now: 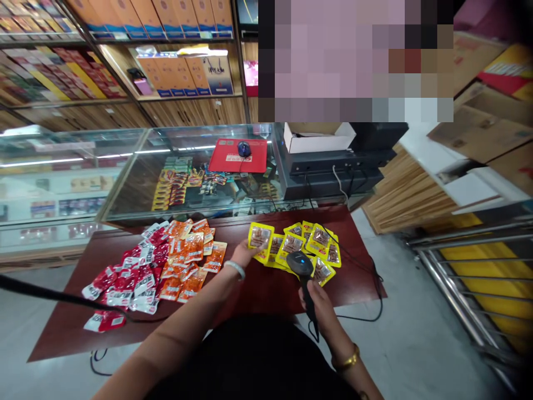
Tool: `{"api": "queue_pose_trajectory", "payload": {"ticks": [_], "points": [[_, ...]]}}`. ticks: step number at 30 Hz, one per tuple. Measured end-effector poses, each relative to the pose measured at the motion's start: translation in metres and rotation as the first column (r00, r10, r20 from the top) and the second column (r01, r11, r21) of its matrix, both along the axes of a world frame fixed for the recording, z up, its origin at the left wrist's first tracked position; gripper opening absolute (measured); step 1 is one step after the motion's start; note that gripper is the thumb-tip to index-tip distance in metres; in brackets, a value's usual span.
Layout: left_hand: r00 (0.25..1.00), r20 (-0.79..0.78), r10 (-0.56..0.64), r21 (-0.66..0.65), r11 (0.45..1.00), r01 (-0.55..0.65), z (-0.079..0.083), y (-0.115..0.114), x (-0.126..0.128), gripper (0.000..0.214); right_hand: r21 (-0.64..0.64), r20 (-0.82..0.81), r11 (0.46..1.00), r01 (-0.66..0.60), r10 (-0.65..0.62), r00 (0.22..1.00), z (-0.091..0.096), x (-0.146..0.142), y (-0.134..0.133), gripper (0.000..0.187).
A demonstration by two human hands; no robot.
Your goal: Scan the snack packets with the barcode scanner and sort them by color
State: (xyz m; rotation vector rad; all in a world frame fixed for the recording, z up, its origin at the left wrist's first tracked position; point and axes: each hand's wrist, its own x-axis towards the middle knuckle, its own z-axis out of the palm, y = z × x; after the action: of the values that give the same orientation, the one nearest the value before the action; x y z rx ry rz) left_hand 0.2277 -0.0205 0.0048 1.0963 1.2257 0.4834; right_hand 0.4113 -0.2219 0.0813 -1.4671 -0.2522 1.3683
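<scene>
My left hand (244, 254) pinches a yellow snack packet (260, 239) at the left end of a spread of several yellow packets (310, 244) on the dark red table (270, 289). A black handheld barcode scanner (303, 272) is gripped in my right hand (320, 305), its head over the yellow packets and its cable trailing off to the right. Left of my left hand lie a pile of orange packets (189, 261) and a pile of red packets (129, 278).
Behind the table stands a glass display counter (137, 183) with a red mouse pad and mouse (244, 149), a white open box (318, 139) and a black register unit (333, 166). Shelves of boxed goods fill the back wall. Cardboard boxes and a metal rail stand right.
</scene>
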Motion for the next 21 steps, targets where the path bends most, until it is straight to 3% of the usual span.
{"api": "queue_pose_trajectory", "payload": {"ticks": [2,5,10,16,21], "points": [[0.985,0.17,-0.008,-0.041,0.999,0.015,0.002,-0.023,0.022,0.055,0.012,0.009,1.0,-0.003,0.003,1.0,0.007,0.004,0.006,0.051],[0.961,0.276,-0.018,-0.06,0.998,0.036,0.008,-0.045,0.045,0.056,0.055,0.008,0.998,-0.01,0.01,1.0,0.013,0.014,0.012,0.051],[0.97,0.24,-0.028,-0.046,0.998,0.041,0.009,-0.053,0.064,0.053,0.079,-0.048,0.997,-0.014,0.018,0.999,0.008,0.035,0.01,0.048],[0.955,0.295,-0.03,-0.093,0.994,0.06,-0.006,-0.055,0.082,0.06,0.051,-0.067,0.999,-0.015,0.019,0.998,-0.006,0.06,-0.007,0.048],[0.975,0.212,-0.068,-0.08,0.993,0.087,-0.012,-0.059,0.111,0.054,0.031,-0.046,1.0,-0.001,0.003,0.999,-0.008,0.08,-0.017,0.047]]}}
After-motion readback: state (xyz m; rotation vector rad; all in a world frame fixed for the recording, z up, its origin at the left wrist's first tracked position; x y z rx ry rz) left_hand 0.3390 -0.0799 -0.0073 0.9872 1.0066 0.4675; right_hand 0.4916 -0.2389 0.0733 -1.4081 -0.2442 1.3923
